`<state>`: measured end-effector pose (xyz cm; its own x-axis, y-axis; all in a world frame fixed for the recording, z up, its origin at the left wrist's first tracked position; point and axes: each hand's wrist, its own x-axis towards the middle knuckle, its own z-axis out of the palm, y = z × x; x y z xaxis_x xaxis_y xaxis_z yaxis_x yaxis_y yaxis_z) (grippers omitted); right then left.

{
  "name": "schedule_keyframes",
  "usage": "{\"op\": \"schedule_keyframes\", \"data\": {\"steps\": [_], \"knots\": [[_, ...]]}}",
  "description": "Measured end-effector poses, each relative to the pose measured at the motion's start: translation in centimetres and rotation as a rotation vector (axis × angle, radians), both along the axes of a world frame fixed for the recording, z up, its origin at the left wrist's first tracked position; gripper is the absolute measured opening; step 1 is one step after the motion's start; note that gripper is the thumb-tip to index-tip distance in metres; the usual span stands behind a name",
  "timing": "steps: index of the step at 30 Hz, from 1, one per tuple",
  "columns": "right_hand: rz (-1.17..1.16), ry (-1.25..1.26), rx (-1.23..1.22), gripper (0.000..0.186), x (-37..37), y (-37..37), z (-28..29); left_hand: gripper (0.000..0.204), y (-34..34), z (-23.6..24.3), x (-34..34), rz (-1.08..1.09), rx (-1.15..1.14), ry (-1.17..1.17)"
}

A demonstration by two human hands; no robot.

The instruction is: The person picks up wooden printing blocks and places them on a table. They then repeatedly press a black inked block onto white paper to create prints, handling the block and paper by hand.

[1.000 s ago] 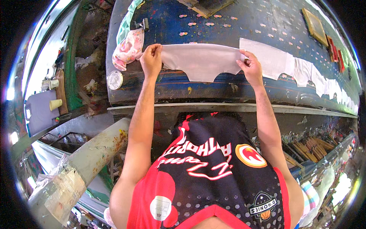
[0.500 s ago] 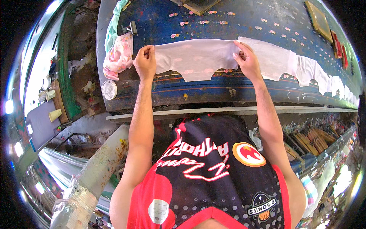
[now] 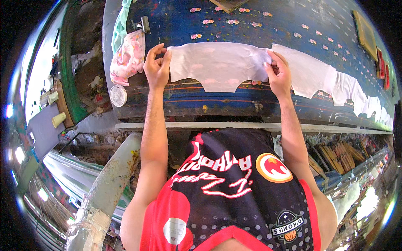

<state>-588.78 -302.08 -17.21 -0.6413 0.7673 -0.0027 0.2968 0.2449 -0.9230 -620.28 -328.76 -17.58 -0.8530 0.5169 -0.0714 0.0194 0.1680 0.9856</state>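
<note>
A white cut fabric piece (image 3: pixel 220 62) lies spread on the blue printing table (image 3: pixel 234 106), with faint pink prints showing through it. My left hand (image 3: pixel 157 69) is at the piece's left edge, its thumb beside the cloth and its curled index finger apart from the thumb. At the opposite end, my right hand (image 3: pixel 279 75) has the right edge between thumb and bent fingers, and the cloth wrinkles there. Just right of that hand lies a second white fabric piece (image 3: pixel 307 69), the start of a row of similar pieces running along the table's near side.
A pink patterned cloth (image 3: pixel 130 58), a mint cloth (image 3: pixel 120 25) and a black clip (image 3: pixel 145 24) lie at the table's left end, above a round white lid (image 3: pixel 118 96). Small printed motifs dot the table. A wooden frame (image 3: pixel 365 33) rests at far right.
My left thumb and index finger have parted from their pinch on the left edge. The fabric piece now lies flatter, and my right hand sits slightly lower and further right in view.
</note>
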Motion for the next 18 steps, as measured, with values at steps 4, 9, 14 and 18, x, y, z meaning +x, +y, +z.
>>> {"op": "schedule_keyframes", "data": {"steps": [4,9,14,18], "knots": [[0.008,0.025,0.023,0.036,0.1,0.2,-0.4,0.042,-0.3,1.4,1.7,-0.017,-0.507,0.913],[-0.037,0.094,-0.058,0.033,0.1,0.0,0.0,0.088,2.0,1.2,6.8,-0.342,-0.812,0.981],[-0.091,0.306,-0.122,0.026,0.0,-0.3,0.6,0.108,9.8,1.5,17.6,-0.758,-0.663,0.724],[-0.234,0.438,-0.224,0.025,1.0,0.4,0.5,0.100,16.0,0.8,22.3,-0.827,-0.427,0.907]]}}
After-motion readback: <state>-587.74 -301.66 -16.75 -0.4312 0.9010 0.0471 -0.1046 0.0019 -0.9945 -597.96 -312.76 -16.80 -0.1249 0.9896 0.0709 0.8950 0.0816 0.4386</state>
